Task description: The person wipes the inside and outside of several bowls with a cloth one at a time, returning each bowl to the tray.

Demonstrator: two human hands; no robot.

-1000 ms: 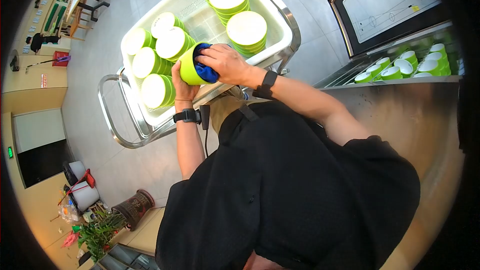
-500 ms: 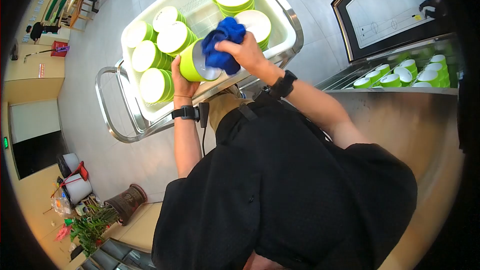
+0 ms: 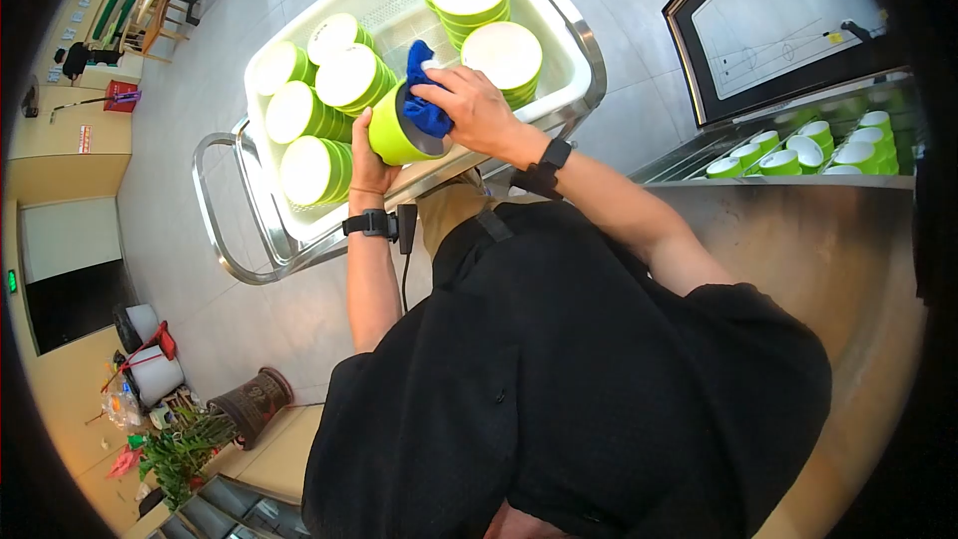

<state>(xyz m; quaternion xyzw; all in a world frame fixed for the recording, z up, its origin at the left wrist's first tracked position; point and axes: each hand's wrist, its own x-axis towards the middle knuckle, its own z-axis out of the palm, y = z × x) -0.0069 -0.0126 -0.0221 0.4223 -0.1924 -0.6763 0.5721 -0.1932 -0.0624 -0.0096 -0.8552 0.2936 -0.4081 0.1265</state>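
My left hand (image 3: 371, 162) is wrapped round a green cup (image 3: 396, 132), tilted with its opening toward the right. My right hand (image 3: 477, 112) pinches a bunched blue cloth (image 3: 423, 100) at the cup's mouth, partly inside the rim. Both hands are over the near edge of a white tub (image 3: 581, 32). Inside the tub, stacks of green cups with white bases (image 3: 307, 172) lie tilted on the left, and more stacks (image 3: 503, 58) stand on the right.
A metal cart frame (image 3: 205, 202) surrounds the tub. At the right, green cups (image 3: 858, 154) sit in a recess beside a steel counter (image 3: 788, 240). A potted plant (image 3: 251, 403) is at lower left, chairs (image 3: 160, 32) at upper left.
The blue cloth has moved from in front of the cup's mouth to its upper rim and looks more gathered. My right hand has shifted slightly left, its fingers now nearer the cup.
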